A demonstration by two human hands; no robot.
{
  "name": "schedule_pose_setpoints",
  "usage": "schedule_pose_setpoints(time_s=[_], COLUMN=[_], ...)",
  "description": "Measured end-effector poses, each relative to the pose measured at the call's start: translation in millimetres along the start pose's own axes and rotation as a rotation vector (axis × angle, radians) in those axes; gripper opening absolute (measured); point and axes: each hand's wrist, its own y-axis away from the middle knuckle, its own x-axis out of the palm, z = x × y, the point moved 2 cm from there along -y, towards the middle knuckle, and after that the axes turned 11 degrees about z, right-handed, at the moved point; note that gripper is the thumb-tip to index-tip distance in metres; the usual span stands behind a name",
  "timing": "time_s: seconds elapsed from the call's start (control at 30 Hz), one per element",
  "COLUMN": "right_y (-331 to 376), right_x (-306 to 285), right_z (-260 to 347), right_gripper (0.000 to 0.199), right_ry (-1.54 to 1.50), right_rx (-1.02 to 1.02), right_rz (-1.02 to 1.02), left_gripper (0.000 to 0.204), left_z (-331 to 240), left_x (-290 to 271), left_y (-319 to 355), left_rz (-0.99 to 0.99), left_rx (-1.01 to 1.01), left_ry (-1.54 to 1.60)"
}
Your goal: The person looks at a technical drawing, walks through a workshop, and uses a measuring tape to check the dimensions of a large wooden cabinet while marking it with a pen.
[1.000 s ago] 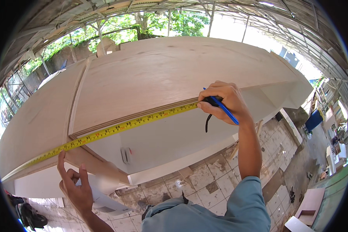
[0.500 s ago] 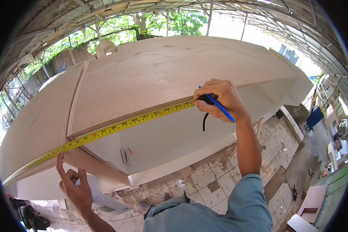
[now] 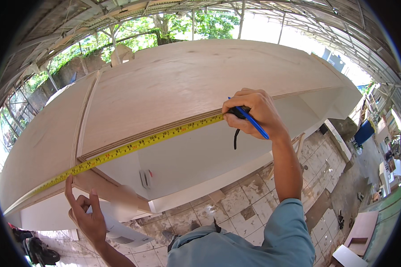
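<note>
A yellow tape measure [image 3: 140,144] stretches along the front edge of a large plywood cabinet top [image 3: 187,80]. Its dark case sits in my right hand [image 3: 254,111], which is closed around it at the plywood edge. The same hand holds a blue pen [image 3: 255,123] slanting across the fingers, and a black strap [image 3: 235,139] hangs below. My left hand [image 3: 88,218] is lower left, its index fingertip raised against the underside of the tape near a panel joint. A white sheet [image 3: 125,233], perhaps paper, is gripped in its curled fingers, partly hidden by the hand.
Below the top edge is the cabinet's open white interior [image 3: 200,147], with a small white object [image 3: 145,179] inside. A plywood divider [image 3: 109,187] stands near my left hand. Dirty floor tiles [image 3: 227,209] lie beneath. Boards [image 3: 363,231] lie at right, and a dark wheel [image 3: 42,251] at lower left.
The view has shifted very slightly. Both hands, the tape and the pen keep nearly the same places.
</note>
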Motion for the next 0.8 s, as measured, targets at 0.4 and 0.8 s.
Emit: schedule_pose_setpoints(time_s=[0.4,0.8], right_y=[-0.4,-0.6], right_x=[1.8,1.9], right_z=[2.5,-0.8], right_gripper=[0.013,0.014], right_ry=[0.024,0.026], right_rx=[0.001,-0.015], right_rz=[-0.017,-0.016], left_gripper=[0.060,0.060], left_z=[-1.0,-0.5], left_x=[-2.7,-2.8], left_y=[0.4,-0.3], left_rz=[0.026,0.025], left_rx=[-0.058,-0.026], left_ry=[0.020,-0.024])
